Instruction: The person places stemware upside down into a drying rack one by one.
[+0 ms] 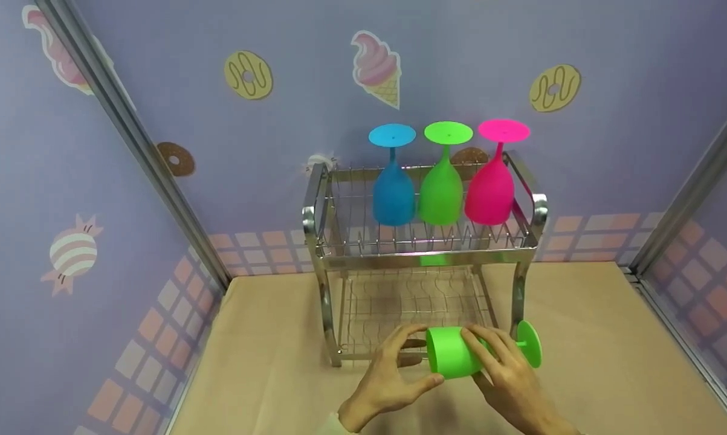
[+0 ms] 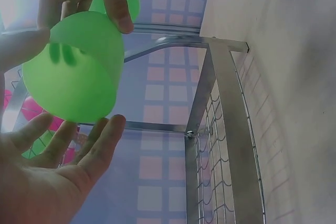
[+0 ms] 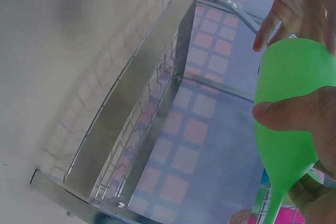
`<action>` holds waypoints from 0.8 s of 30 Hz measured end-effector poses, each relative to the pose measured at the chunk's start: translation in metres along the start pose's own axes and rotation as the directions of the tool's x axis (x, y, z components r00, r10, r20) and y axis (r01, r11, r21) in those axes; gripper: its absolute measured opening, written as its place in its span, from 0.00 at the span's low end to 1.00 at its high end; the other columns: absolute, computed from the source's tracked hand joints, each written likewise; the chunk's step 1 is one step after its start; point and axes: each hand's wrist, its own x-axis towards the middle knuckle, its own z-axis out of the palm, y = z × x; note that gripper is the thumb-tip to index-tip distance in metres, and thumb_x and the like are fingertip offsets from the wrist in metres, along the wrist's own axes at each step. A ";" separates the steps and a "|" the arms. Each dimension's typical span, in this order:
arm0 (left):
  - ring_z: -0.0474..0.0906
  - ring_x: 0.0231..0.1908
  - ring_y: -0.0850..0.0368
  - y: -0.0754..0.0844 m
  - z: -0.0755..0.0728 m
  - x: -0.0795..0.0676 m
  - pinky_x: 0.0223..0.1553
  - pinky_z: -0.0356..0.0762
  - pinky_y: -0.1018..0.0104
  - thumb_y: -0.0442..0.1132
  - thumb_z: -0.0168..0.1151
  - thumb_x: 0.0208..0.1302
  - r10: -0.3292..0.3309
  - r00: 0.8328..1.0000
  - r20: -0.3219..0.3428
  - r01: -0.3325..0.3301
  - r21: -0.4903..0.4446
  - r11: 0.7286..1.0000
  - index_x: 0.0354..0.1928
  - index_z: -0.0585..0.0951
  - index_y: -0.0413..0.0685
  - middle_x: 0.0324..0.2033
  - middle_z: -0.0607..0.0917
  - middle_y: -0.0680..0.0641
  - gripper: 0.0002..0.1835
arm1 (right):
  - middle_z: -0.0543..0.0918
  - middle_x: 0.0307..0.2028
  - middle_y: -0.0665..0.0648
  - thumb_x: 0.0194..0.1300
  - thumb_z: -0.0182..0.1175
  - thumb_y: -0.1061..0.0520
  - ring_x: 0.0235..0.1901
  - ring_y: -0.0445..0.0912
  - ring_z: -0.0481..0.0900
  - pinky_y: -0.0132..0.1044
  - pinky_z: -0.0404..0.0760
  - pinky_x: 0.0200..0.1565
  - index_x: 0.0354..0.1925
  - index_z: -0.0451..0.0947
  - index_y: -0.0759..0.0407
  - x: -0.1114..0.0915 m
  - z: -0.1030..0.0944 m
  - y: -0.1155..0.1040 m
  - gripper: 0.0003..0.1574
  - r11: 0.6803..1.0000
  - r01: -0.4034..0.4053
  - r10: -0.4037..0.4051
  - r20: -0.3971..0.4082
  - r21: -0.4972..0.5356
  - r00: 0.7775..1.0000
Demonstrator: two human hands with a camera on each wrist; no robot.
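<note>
A bright green plastic goblet (image 1: 451, 351) lies sideways in the air in front of the rack, its mouth facing left and its round foot to the right. My right hand (image 1: 508, 377) grips it around the bowl near the stem, the thumb (image 3: 283, 115) pressed along its side. At the mouth is my left hand (image 1: 387, 377), thumb and fingers spread around the rim; in the left wrist view its fingertips (image 2: 115, 121) are right at the rim's edge. Upside down on the rack's upper tier stand a blue goblet (image 1: 393, 193), another green goblet (image 1: 441, 193) and a pink goblet (image 1: 490, 192).
A two-tier metal dish rack (image 1: 426, 260) stands on the beige tabletop (image 1: 266, 338), directly beyond my hands. Its lower wire shelf (image 1: 411, 302) sits close above the table. Behind it rises a purple patterned wall (image 1: 315, 72), with metal frame posts (image 1: 139, 145) at the sides.
</note>
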 end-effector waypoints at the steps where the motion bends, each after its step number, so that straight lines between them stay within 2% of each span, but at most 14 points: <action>1: 0.83 0.62 0.50 0.000 0.000 0.000 0.54 0.87 0.66 0.50 0.77 0.66 0.002 1.000 0.001 -0.002 -0.003 1.000 0.75 0.70 0.55 0.66 0.79 0.43 0.39 | 0.84 0.61 0.58 0.16 0.91 0.75 0.55 0.54 0.83 0.34 0.79 0.63 0.67 0.81 0.60 0.000 0.000 0.000 0.70 1.000 0.002 -0.002 0.001 -0.003 1.000; 4: 0.83 0.61 0.51 -0.002 0.000 0.000 0.54 0.88 0.66 0.49 0.77 0.65 0.020 1.000 -0.004 -0.020 -0.009 1.000 0.73 0.71 0.54 0.64 0.79 0.43 0.38 | 0.84 0.61 0.58 0.16 0.91 0.74 0.56 0.54 0.83 0.37 0.81 0.62 0.67 0.81 0.60 -0.001 0.000 -0.002 0.70 1.000 0.002 -0.002 0.003 -0.010 1.000; 10: 0.84 0.58 0.51 -0.009 0.001 0.002 0.52 0.89 0.65 0.46 0.77 0.64 0.094 0.995 -0.022 -0.095 -0.025 0.995 0.70 0.72 0.51 0.63 0.79 0.43 0.36 | 0.84 0.61 0.59 0.16 0.91 0.75 0.56 0.55 0.82 0.26 0.69 0.72 0.68 0.81 0.61 0.000 -0.001 -0.002 0.71 1.000 0.008 -0.008 -0.009 0.014 1.000; 15: 0.83 0.58 0.51 -0.011 -0.001 0.003 0.51 0.90 0.62 0.43 0.77 0.62 0.079 0.996 -0.035 -0.081 -0.077 0.994 0.69 0.72 0.51 0.63 0.78 0.42 0.35 | 0.84 0.61 0.62 0.21 0.90 0.73 0.56 0.57 0.81 0.26 0.64 0.75 0.68 0.80 0.63 -0.001 -0.003 0.000 0.68 0.998 0.042 -0.042 -0.018 0.042 0.999; 16: 0.83 0.58 0.50 -0.010 -0.001 0.002 0.51 0.90 0.61 0.43 0.77 0.61 0.069 0.997 -0.040 -0.073 -0.093 0.993 0.69 0.72 0.50 0.63 0.77 0.41 0.36 | 0.84 0.61 0.63 0.26 0.89 0.72 0.56 0.57 0.81 0.26 0.63 0.76 0.68 0.79 0.64 -0.001 -0.004 0.000 0.64 0.997 0.050 -0.049 -0.023 0.058 0.999; 18: 0.83 0.57 0.49 -0.010 -0.003 0.002 0.50 0.90 0.60 0.42 0.77 0.60 0.056 0.997 -0.056 -0.062 -0.103 0.993 0.69 0.73 0.49 0.62 0.77 0.41 0.36 | 0.84 0.60 0.65 0.47 0.86 0.65 0.56 0.58 0.80 0.26 0.62 0.77 0.66 0.80 0.67 -0.003 -0.006 0.002 0.48 0.993 0.074 -0.070 -0.049 0.092 0.996; 20: 0.83 0.57 0.47 -0.009 -0.004 0.002 0.50 0.91 0.60 0.42 0.77 0.60 0.043 0.996 -0.073 -0.051 -0.109 0.993 0.69 0.73 0.47 0.62 0.77 0.41 0.36 | 0.85 0.57 0.66 0.65 0.77 0.56 0.54 0.58 0.81 0.27 0.65 0.76 0.62 0.82 0.69 -0.006 -0.005 0.003 0.32 0.986 0.104 -0.090 -0.105 0.127 0.990; 22: 0.83 0.57 0.45 -0.009 -0.005 0.001 0.49 0.91 0.59 0.42 0.77 0.59 0.031 0.996 -0.088 -0.041 -0.113 0.993 0.68 0.72 0.47 0.61 0.77 0.41 0.36 | 0.86 0.53 0.67 0.77 0.66 0.48 0.51 0.58 0.82 0.27 0.69 0.73 0.57 0.84 0.70 -0.010 -0.002 0.004 0.26 0.978 0.122 -0.093 -0.168 0.167 0.981; 23: 0.83 0.57 0.44 -0.009 -0.005 0.001 0.49 0.91 0.60 0.43 0.78 0.59 0.025 0.995 -0.096 -0.035 -0.113 0.993 0.68 0.72 0.48 0.61 0.77 0.41 0.36 | 0.86 0.51 0.66 0.80 0.62 0.46 0.49 0.57 0.83 0.26 0.72 0.72 0.54 0.85 0.70 -0.013 0.000 0.004 0.27 0.975 0.118 -0.081 -0.195 0.186 0.977; 24: 0.83 0.57 0.43 -0.009 -0.005 0.001 0.49 0.91 0.60 0.43 0.78 0.59 0.018 0.995 -0.103 -0.030 -0.116 0.993 0.67 0.72 0.48 0.61 0.77 0.41 0.36 | 0.86 0.49 0.66 0.79 0.63 0.46 0.48 0.56 0.83 0.25 0.73 0.70 0.52 0.86 0.70 -0.016 0.002 0.004 0.26 0.972 0.103 -0.055 -0.217 0.213 0.975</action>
